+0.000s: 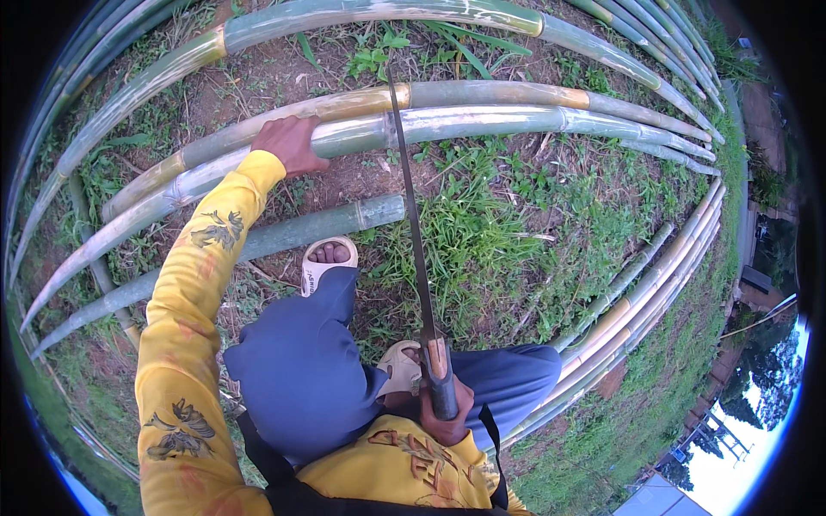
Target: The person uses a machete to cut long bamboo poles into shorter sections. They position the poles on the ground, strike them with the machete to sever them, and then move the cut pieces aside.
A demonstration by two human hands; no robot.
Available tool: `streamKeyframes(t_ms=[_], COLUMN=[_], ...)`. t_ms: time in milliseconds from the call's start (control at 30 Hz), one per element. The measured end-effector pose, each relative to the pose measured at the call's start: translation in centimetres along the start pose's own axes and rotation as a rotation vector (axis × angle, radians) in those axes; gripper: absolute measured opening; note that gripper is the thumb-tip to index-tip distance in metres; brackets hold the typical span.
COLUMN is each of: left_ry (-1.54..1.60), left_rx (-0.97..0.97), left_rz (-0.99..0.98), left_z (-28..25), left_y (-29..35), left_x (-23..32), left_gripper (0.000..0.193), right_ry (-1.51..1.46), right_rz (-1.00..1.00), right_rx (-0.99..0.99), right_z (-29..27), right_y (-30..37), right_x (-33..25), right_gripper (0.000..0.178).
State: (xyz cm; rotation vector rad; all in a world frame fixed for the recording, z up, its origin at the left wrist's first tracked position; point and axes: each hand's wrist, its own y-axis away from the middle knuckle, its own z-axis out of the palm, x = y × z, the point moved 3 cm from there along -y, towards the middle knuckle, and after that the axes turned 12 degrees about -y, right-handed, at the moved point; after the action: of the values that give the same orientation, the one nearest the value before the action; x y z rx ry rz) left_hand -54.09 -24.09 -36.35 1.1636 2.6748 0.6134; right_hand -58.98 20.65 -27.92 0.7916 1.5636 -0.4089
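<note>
My left hand (291, 144) is closed over a pale green bamboo pole (482, 122), pressing it from above close to a second, browner pole (490, 93) right behind it. Gripped low near my lap, the handle of a handsaw is in my right hand (452, 411). The long, narrow dark blade of the handsaw (411, 202) points away from me and lies across the pale green pole, to the right of my left hand. Its tip reaches past the browner pole. How deep the blade sits in the bamboo I cannot tell.
A shorter bamboo piece (379, 211) lies near my sandalled foot (329, 258). Beyond arches a thick green pole (361, 12). More poles (637, 292) are stacked at the right, with others at the far left and far right. Grass (465, 232) and soil cover the ground.
</note>
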Motion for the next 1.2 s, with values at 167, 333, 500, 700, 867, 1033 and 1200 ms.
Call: streamKeyframes(t_ms=[167,333,500,700,867,1033,1200], left_ry=[0.01,0.006,0.025,0.027,-0.014,-0.033,-0.057], left_rx=[0.005,-0.019,-0.061,-0.159,0.006,-0.055,0.019], left_rz=[0.051,0.014,0.044,-0.005,0.006,0.003,-0.004], left_z=[0.4,0.1,0.6,0.0,0.5,0.2,0.6], left_y=[-0.6,0.2,-0.7,0.1,0.6,0.5,0.4], left_x=[0.4,-0.5,0.4,-0.3,0.9,0.7,0.5], left_gripper=[0.081,0.082,0.082,0.079,0.081,0.084,0.077], right_ry=[0.011,0.14,-0.009,0.096,-0.036,0.006,0.043], right_rz=[0.301,0.031,0.143,0.048,0.02,-0.032,-0.001], right_rx=[0.035,-0.078,-0.017,-0.114,-0.03,-0.054,-0.058], right_z=[1.8,-0.1,2.4,2.6,2.6,1.6,-1.1], right_y=[-6.5,0.6,-7.2,-8.8,-9.0,-5.7,0.2], right_x=[1.1,-2.9,-0.5,-3.7,-2.4,0.3,-0.7], right_gripper=[0.024,0.034,0.013,0.016,0.015,0.015,0.022])
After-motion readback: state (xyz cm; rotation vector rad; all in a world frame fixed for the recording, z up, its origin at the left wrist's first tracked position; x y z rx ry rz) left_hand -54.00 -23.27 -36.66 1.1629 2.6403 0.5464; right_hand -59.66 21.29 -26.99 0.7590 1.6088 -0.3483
